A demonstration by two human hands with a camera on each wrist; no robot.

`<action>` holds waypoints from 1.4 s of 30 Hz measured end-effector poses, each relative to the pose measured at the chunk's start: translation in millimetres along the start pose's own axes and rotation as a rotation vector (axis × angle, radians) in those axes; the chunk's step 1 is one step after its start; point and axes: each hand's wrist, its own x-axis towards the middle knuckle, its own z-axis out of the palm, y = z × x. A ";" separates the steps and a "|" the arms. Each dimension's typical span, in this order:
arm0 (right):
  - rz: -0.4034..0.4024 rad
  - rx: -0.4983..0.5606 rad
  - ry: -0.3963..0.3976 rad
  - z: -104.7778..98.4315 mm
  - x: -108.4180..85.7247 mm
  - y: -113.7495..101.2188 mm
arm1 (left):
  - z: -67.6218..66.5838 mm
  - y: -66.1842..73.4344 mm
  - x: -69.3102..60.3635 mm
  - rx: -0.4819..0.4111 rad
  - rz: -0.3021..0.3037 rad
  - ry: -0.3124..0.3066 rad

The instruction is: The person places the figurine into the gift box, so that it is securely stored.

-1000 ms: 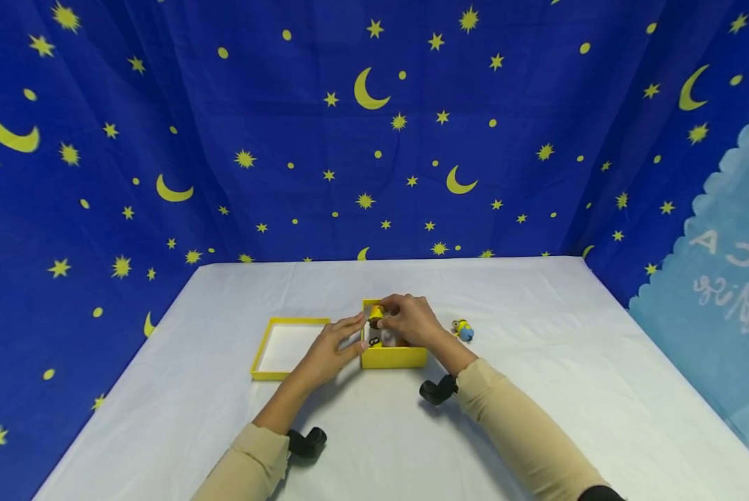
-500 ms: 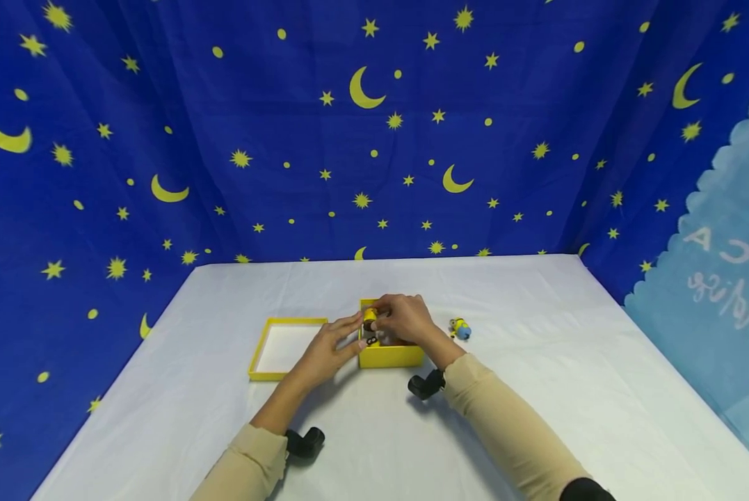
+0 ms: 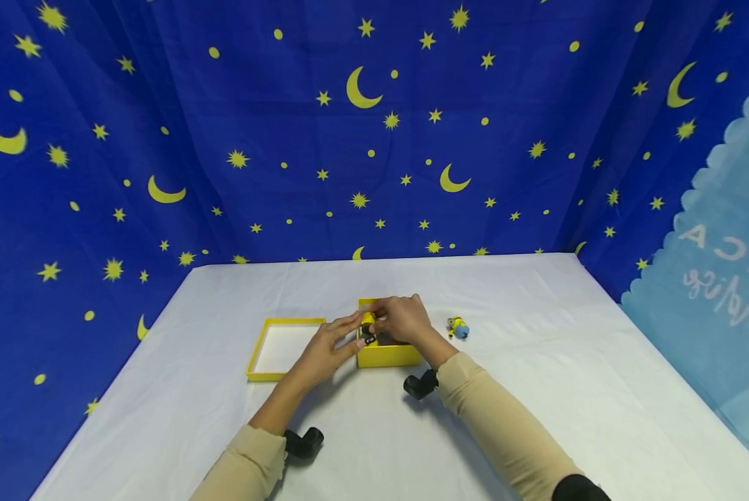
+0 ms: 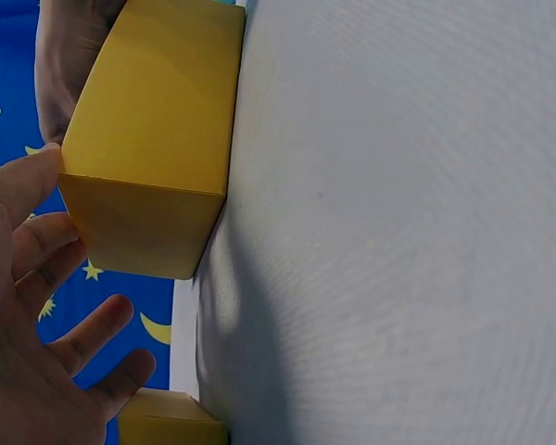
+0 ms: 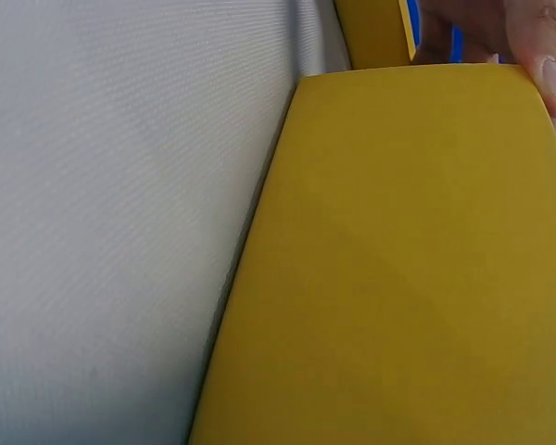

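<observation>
A yellow box point(image 3: 389, 357) with its top off stands mid-table. Inside, against its left side, is a yellow and dark toy figure point(image 3: 368, 319), which my right hand point(image 3: 405, 320) pinches from above. Just in front of it, a second toy figure point(image 3: 369, 340) shows dark goggles. My left hand point(image 3: 324, 350) touches the box's left edge with thumb and fingertips, its fingers spread and fairly straight. In the left wrist view, the left thumb point(image 4: 32, 178) lies at the box's top corner. Only the box wall point(image 5: 398, 260) and left fingers appear in the right wrist view; the right hand is not seen there.
The yellow lid point(image 3: 266, 376) lies left of the box, white inside facing up. A yellow and blue toy figure point(image 3: 458, 328) lies on the white tablecloth point(image 3: 524, 313) to the right. A blue star-patterned curtain point(image 3: 286, 139) hangs behind the table.
My right hand has shifted slightly left and lower in the box, bringing the pinched figure closer to the goggled one. The left hand stays at the box edge; the view drifts slightly.
</observation>
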 end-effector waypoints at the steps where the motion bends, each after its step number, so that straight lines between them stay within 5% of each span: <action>1: -0.001 -0.011 0.000 0.0 -0.1 -0.4 | 0.1 -0.2 0.1 0.000 0.005 0.003; 14: -0.011 -0.126 -0.020 0.7 0.7 -3.6 | -1.8 -3.8 -0.7 0.010 0.013 -0.001; 42: -0.037 -0.117 0.032 2.7 -2.2 0.2 | -1.7 -0.9 -2.2 -0.011 0.021 -0.006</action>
